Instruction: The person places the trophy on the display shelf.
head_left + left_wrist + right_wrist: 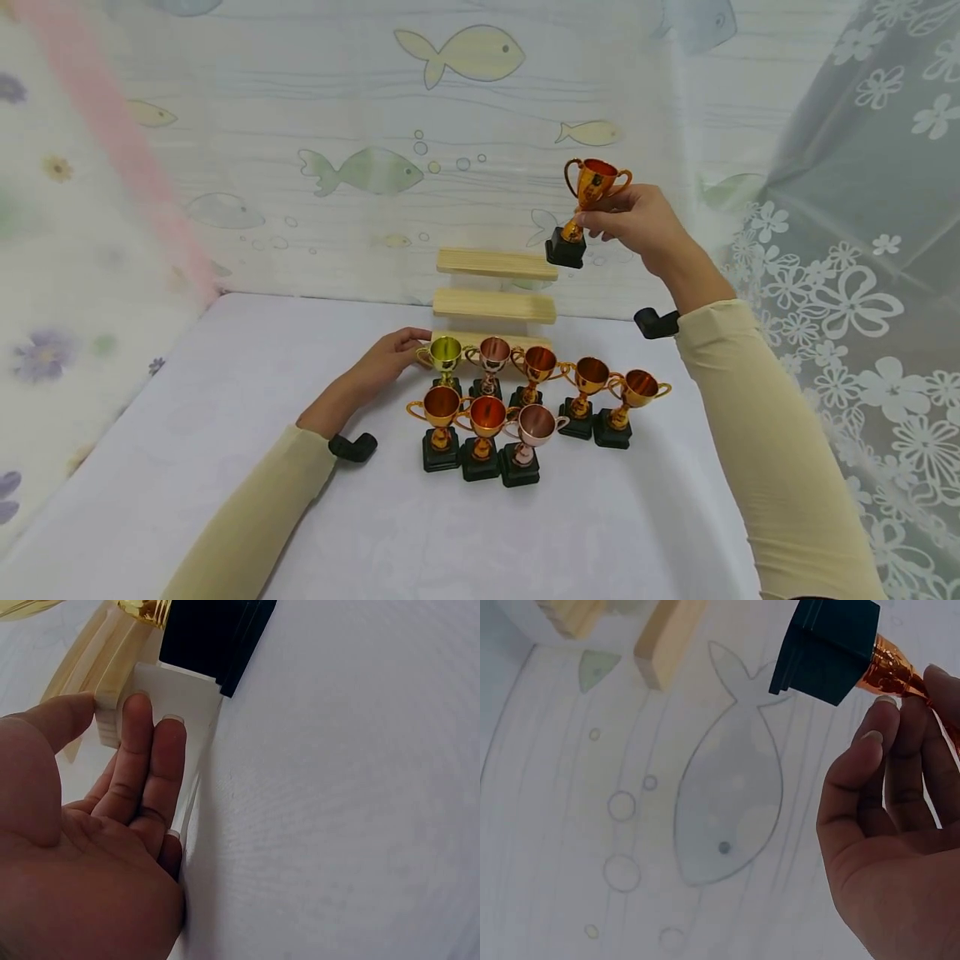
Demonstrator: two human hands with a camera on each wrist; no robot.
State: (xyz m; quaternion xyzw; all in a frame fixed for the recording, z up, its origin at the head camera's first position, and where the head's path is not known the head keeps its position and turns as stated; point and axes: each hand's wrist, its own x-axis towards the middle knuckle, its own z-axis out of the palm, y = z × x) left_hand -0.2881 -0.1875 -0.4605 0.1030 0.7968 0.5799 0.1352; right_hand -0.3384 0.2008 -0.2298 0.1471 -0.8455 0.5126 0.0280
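The right hand [633, 221] held an orange-gold trophy [596, 179] at the stem, with the thumb and fingers closed around the narrow section. The trophy was raised off the table [637, 517], above and to the right of the top board [497, 263] of a wooden stand. Its black base pointed down and to the left; its cup leaned to the right.

The left hand [386, 362] was positioned at the left end of the lowest board [112, 675]. The thumb tip touched the board end and the other fingers extended nearly straight; contact between those fingers and the white panel [176, 694] appeared likely but could not be confirmed.

Eight trophies stood upright on the table, in front of the stand and to its right. The rear line comprised a yellow-gold trophy [446, 354], a rear rose trophy [493, 354] and three orange-gold units. The front line comprised two orange-gold units and a front rose trophy [536, 425]. A fish-print curtain [360, 83] hung behind the stand.
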